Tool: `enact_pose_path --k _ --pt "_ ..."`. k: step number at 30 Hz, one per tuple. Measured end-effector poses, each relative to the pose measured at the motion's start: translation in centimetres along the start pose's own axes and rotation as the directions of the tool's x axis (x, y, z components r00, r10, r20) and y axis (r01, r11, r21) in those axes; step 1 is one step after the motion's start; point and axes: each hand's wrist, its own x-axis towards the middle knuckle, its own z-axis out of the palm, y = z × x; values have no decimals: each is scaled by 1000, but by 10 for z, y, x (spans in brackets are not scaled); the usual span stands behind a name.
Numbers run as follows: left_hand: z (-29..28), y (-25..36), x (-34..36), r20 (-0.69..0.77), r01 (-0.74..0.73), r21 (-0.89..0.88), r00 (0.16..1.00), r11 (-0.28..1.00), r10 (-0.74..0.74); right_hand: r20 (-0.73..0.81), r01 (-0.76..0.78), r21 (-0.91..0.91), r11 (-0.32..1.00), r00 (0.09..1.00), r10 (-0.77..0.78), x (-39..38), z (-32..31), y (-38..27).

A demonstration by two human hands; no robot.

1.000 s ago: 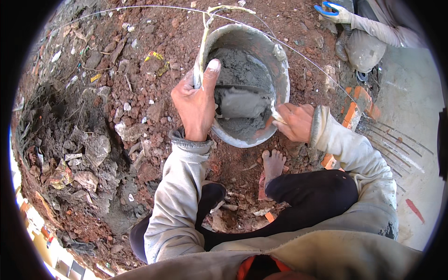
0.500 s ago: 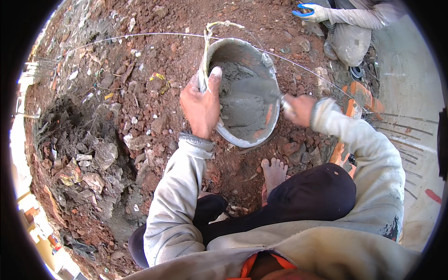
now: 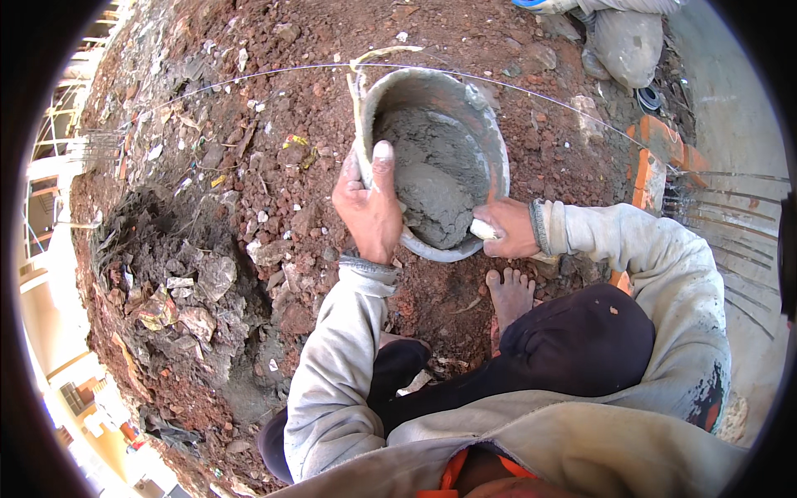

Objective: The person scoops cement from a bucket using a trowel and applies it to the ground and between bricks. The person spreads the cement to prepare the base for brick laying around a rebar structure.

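Observation:
A round bucket (image 3: 501, 166) stands on the reddish soil in front of me, its inside coated grey. Wet grey mortar (image 3: 440, 158) fills its lower part. My left hand (image 3: 371, 203) is closed on the bucket's left rim, thumb over the inner side. At the near right rim, my right hand (image 3: 512, 228) is wrapped round the pale handle of a trowel (image 3: 484, 230). The blade cannot be made out against the mortar. A frayed rope handle (image 3: 358, 108) rises from the bucket's left edge.
A taut string (image 3: 290, 72) crosses beyond the bucket. At the upper right another person's knee (image 3: 628, 50) and blue-and-white glove (image 3: 544, 6) show. Orange bricks (image 3: 650, 178) and thin rods (image 3: 730, 191) lie beside a grey concrete surface (image 3: 735, 116). Dark rubble (image 3: 166, 266) is heaped left.
My right hand has drawn the trowel toward me, from the bucket's right side to its near right rim. The blade no longer shows above the mortar. The other person's glove is mostly out of view.

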Motion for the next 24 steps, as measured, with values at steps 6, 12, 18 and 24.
enact_pose_path --k 6,12,18,24 --pt "-33 -13 20 -88 65 -57 994 996 -70 -21 -6 43 999 1000 7 -35 -16 -6" --pt "-100 -60 37 -119 392 -217 898 894 -423 -11 -193 83 978 981 195 -127 -35 27" --pt "-99 -61 42 -64 313 -123 944 942 -322 36 -604 109 789 796 605 -222 -90 33" --pt "-107 -75 47 -118 252 50 962 966 -245 -437 -639 -596 486 766 471 -255 -109 86"
